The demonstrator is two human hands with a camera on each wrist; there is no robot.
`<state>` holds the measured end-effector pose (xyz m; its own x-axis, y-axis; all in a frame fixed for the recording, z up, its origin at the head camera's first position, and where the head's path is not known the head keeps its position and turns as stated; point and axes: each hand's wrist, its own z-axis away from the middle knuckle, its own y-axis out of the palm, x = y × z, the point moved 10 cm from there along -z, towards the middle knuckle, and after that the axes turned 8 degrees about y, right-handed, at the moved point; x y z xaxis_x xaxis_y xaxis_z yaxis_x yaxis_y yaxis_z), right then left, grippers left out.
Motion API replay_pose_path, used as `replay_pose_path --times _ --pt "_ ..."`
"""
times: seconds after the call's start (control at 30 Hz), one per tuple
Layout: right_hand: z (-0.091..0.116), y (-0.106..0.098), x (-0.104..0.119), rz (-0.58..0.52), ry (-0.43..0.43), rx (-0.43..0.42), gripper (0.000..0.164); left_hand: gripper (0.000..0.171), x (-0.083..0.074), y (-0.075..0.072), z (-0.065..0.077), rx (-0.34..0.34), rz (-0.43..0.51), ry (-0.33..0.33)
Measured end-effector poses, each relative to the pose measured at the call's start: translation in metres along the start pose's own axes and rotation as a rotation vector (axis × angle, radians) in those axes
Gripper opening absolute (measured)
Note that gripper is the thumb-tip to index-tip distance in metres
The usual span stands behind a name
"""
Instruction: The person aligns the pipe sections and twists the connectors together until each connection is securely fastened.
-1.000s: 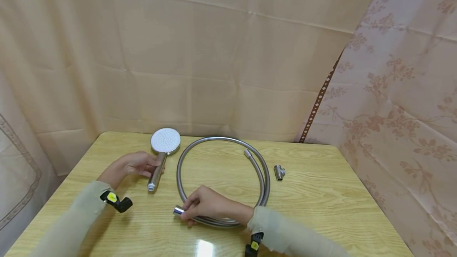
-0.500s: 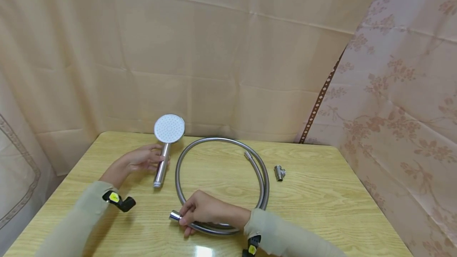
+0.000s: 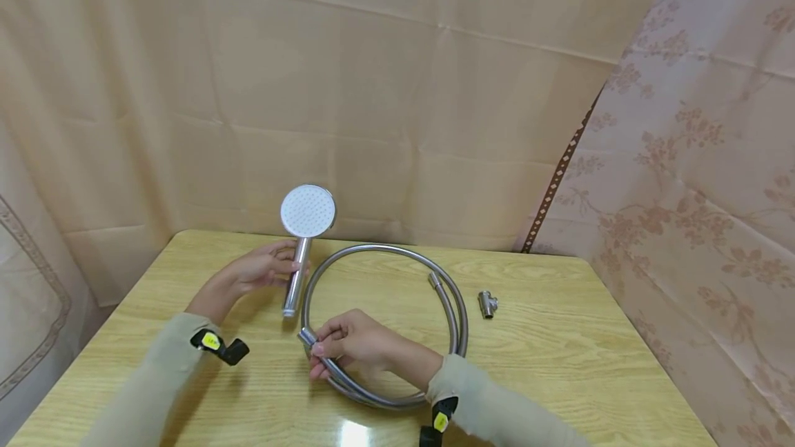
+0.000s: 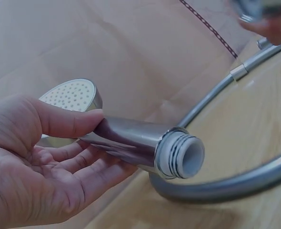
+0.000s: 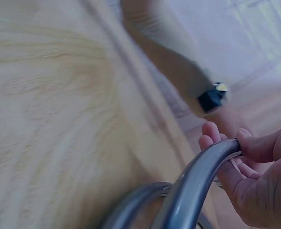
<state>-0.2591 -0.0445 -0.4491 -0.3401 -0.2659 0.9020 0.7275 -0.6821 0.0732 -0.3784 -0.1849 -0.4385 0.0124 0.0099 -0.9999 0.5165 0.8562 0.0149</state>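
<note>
My left hand point(image 3: 263, 270) grips a chrome shower head point(image 3: 307, 211) by its handle, with the white nozzle face up and towards me. In the left wrist view the thumb presses on the handle point(image 4: 131, 138), whose white threaded end point(image 4: 185, 155) points out past the fingers. My right hand point(image 3: 354, 345) pinches a grey metal shower hose point(image 3: 385, 248) just behind its chrome end fitting point(image 3: 306, 335). That fitting is a short way below the handle's threaded end. The right wrist view shows the hose point(image 5: 193, 186) bending up into the thumb and fingers.
The rest of the hose lies coiled on the wooden table point(image 3: 559, 350), its other end fitting point(image 3: 433, 279) inside the loop. A small chrome tee fitting point(image 3: 488, 304) lies to the right. Beige curtains point(image 3: 310, 88) hang behind, and a floral cloth point(image 3: 702, 226) hangs at the right.
The left hand has lifted the shower head and carried it to the right, tilting it more upright. The right hand has raised the hose end and turned it towards the shower head's handle.
</note>
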Motion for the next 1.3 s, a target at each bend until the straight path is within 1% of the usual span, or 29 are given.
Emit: replay_pose_path --times 0.17,0.27,0.47,0.57,0.7,0.93,1.17,1.3 --pt "0.002 -0.01 0.015 -0.064 -0.051 0.019 0.02 0.068 -0.015 0.005 -0.006 -0.018 0.001 0.052" --pt "0.002 -0.016 0.021 -0.12 -0.083 0.025 0.018 0.064 -0.024 0.009 -0.01 -0.033 0.007 0.079" --pt "-0.001 -0.029 0.029 -0.217 -0.152 0.064 0.013 0.063 -0.041 0.02 -0.022 -0.057 0.046 0.135" --pt "-0.003 -0.036 0.031 -0.243 -0.173 0.082 0.014 0.064 -0.048 0.023 -0.028 -0.078 0.058 0.148" --pt "-0.003 -0.042 0.035 -0.245 -0.201 0.097 0.017 0.065 -0.054 0.025 -0.034 -0.099 0.06 0.161" --pt "-0.005 -0.049 0.038 -0.265 -0.201 0.09 0.029 0.064 -0.064 0.027 -0.039 -0.112 0.101 0.201" --pt "-0.012 -0.053 0.034 -0.298 -0.188 0.074 0.031 0.058 -0.073 0.023 -0.042 -0.16 0.098 0.212" --pt "-0.016 -0.054 0.033 -0.303 -0.192 0.079 0.032 0.05 -0.077 0.024 -0.044 -0.162 0.117 0.229"
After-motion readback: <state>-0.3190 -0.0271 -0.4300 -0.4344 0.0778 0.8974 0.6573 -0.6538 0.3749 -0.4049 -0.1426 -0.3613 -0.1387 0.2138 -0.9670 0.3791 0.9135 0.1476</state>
